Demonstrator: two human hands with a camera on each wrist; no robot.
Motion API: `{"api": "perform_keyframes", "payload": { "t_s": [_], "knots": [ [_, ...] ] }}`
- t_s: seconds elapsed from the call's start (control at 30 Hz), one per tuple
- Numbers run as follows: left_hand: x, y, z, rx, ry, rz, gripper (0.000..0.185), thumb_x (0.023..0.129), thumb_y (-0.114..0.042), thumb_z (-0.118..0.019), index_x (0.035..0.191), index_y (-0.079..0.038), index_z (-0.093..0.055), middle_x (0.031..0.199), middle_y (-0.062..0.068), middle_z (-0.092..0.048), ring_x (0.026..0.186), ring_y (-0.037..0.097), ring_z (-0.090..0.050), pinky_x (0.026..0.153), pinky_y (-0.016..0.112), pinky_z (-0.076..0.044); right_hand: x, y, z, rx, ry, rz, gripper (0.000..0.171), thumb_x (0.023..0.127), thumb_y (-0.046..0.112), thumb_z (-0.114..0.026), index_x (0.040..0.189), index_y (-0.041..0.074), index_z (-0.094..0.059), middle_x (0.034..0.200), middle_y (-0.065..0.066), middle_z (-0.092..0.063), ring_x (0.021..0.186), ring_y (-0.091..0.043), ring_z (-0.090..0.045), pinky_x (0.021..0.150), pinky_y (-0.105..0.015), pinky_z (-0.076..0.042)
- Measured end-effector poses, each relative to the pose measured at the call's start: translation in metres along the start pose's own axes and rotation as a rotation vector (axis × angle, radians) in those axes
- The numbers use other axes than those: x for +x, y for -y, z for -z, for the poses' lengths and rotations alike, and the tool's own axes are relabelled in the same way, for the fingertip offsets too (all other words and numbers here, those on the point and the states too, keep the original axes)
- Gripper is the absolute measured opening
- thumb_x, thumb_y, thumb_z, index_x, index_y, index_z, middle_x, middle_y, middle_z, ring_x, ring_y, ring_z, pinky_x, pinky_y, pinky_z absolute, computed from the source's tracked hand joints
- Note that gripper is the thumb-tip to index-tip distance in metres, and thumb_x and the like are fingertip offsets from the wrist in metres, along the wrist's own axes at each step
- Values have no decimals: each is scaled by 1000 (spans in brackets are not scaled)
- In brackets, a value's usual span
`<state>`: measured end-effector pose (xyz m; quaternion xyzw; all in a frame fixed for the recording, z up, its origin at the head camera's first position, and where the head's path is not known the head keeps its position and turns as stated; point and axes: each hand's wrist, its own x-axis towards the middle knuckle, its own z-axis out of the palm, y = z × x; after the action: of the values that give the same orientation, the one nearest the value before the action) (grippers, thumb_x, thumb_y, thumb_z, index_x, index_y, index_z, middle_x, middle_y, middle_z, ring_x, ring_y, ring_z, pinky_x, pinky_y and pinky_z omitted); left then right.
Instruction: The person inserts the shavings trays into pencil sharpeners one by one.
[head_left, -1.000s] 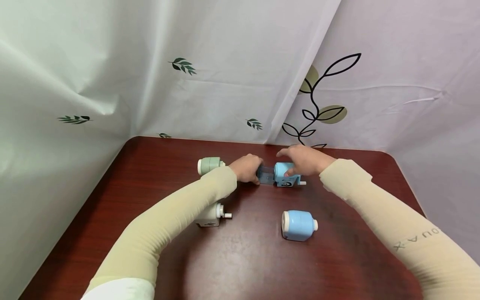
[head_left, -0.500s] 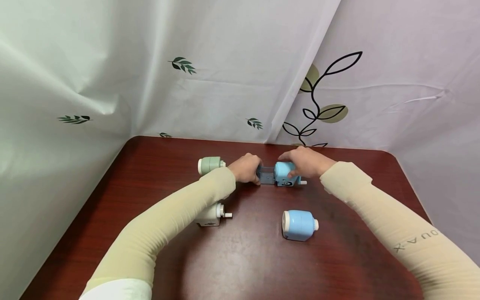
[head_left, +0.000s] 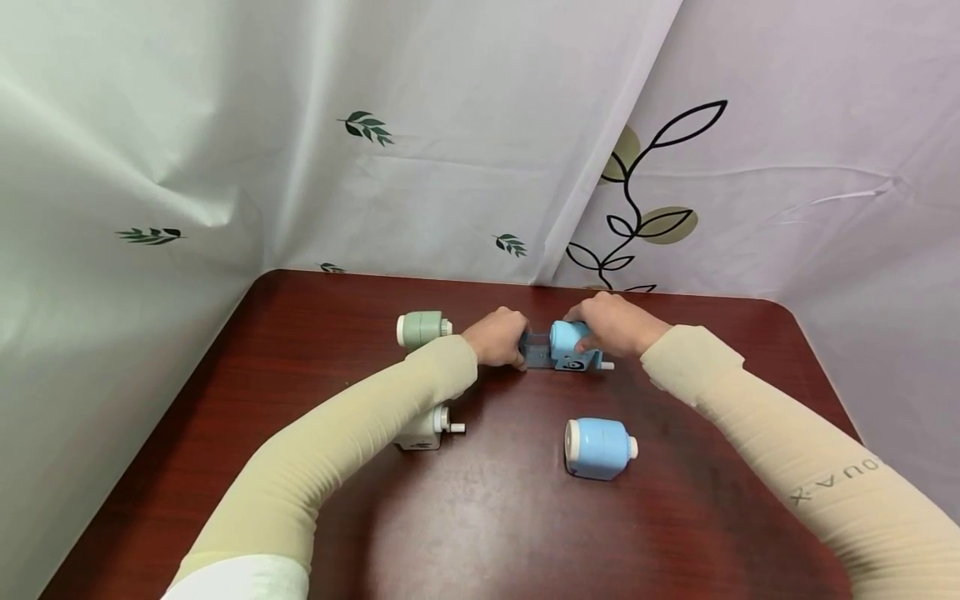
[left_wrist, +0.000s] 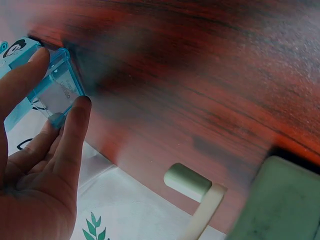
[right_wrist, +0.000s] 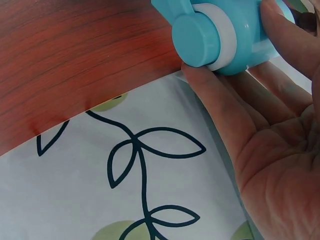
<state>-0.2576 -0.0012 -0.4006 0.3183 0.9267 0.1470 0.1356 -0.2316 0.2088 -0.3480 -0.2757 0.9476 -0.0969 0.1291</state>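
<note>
A light-blue crank pencil sharpener (head_left: 567, 340) with a panda print stands towards the back of the table. My right hand (head_left: 618, 323) grips its body from above and the right; in the right wrist view, fingers and thumb lie on either side of the sharpener (right_wrist: 247, 32). From the sharpener's left end sticks out a clear blue shavings drawer (head_left: 538, 352). My left hand (head_left: 497, 336) pinches the drawer's outer end. Thumb and fingertips lie against the drawer (left_wrist: 62, 90) in the left wrist view. How deep the drawer's inner end sits is hidden.
A green sharpener (head_left: 422, 330) lies left of my left hand. Partly behind my left sleeve is a white sharpener (head_left: 420, 431). Another blue sharpener (head_left: 600, 448) rests nearer, towards the right. A printed curtain (head_left: 435, 200) hangs along the table's back edge.
My left hand has shifted slightly right with the drawer, and less of the drawer shows between it and the sharpener. The right hand's fingers have closed down onto the sharpener.
</note>
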Motion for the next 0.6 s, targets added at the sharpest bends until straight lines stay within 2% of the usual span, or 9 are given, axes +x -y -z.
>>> {"api": "perform_keyframes", "payload": {
  "t_s": [0.6],
  "knots": [
    [6, -8, -2, 11, -12, -1, 34, 76, -21, -90, 100, -3, -74, 88, 4, -69, 79, 18, -63, 74, 28, -53, 1, 0, -1, -12, 2, -7, 48, 81, 12, -85, 124, -2, -68, 115, -15, -70, 96, -26, -67, 89, -44, -55]
  ]
}}
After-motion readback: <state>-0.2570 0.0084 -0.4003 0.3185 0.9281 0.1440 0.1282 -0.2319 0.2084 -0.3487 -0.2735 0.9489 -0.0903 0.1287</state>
